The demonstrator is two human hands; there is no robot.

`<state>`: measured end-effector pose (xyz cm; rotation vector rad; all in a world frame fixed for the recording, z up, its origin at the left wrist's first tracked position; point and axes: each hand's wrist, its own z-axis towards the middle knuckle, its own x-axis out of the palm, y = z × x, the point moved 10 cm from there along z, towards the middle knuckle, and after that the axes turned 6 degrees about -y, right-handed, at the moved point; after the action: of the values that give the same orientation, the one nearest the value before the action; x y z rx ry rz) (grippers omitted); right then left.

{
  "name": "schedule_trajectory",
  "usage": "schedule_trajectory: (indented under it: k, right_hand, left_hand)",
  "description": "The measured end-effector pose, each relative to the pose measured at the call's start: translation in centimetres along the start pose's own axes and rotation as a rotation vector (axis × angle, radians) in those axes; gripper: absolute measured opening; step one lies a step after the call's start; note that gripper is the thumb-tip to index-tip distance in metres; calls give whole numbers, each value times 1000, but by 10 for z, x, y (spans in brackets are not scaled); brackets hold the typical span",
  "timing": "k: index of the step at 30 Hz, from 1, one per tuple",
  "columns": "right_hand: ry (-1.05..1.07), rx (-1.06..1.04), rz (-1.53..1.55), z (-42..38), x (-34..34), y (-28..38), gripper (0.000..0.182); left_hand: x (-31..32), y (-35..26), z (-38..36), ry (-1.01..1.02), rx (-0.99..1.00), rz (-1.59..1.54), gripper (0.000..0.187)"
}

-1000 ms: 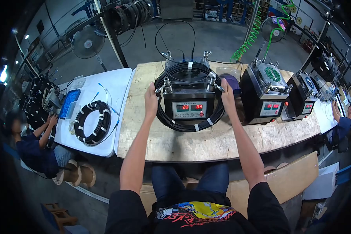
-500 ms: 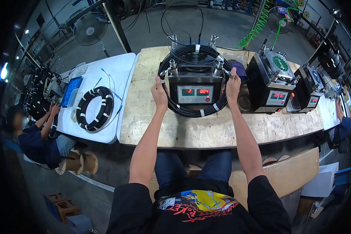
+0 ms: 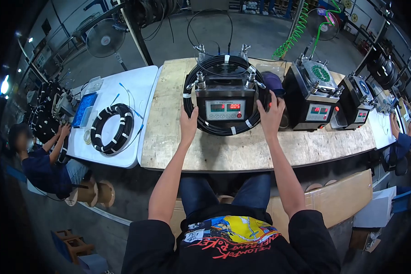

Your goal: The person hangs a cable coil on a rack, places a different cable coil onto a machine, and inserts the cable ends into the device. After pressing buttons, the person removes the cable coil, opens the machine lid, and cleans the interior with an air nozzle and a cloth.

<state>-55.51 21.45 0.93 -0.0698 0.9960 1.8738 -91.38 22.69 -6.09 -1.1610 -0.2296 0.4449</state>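
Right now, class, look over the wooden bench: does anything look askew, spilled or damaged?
Nothing stands out. The black cable coil loops neatly around the machine, the left hand and right hand at its sides. The neighbouring machine stands upright; nothing is spilled on the bench.

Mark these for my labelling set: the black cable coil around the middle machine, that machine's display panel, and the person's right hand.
black cable coil (image 3: 222, 131): head view, front arc of the loop.
display panel (image 3: 223, 110): head view, middle of the panel.
right hand (image 3: 272, 116): head view, back of the hand.
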Motion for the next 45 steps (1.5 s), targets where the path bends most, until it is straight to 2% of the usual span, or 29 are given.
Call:
schedule_trajectory:
  k: [1,4,8,9,13,19,28,31,34,37,41,45]
  right_hand:
    - [-6,46,-49,-5,-6,-3,65]
    - [-27,208,20,-25,-6,-26,79]
    - [50,445,435,-43,18,-47,70]
    - [5,419,512,-42,8,-29,59]
    - [-71,468,673,-47,9,-57,40]
    - [19,403,730,-40,15,-54,38]
    - [134,439,801,-33,19,-51,36]
    - [153,412,694,-31,19,-45,35]
    - [173,416,726,-29,18,-43,37]
    - [182,459,758,-31,14,-40,37]
    - [83,269,624,-25,10,-43,36]
    - [85,321,682,-24,11,-42,34]
  left_hand:
    - [-1,-4,-1,-30,25,27,25]
    - [-1,3,-5,-53,-85,145,34]
    - [-1,-6,-9,-92,-45,234,34]
    - [-3,-11,-9,-119,1,286,36]
    - [-1,-8,-8,-79,-69,266,37]
    - [0,-3,-10,-58,-91,234,37]
    - [2,-8,-8,-47,-110,193,35]
    - [2,-7,-11,-55,-99,173,35]
    - [1,-7,-10,-56,-77,187,36]
    - [0,-4,-10,-65,-15,208,39]
    - [1,-4,-6,-69,-7,193,38]
    - [1,-5,-8,-45,-55,189,38]
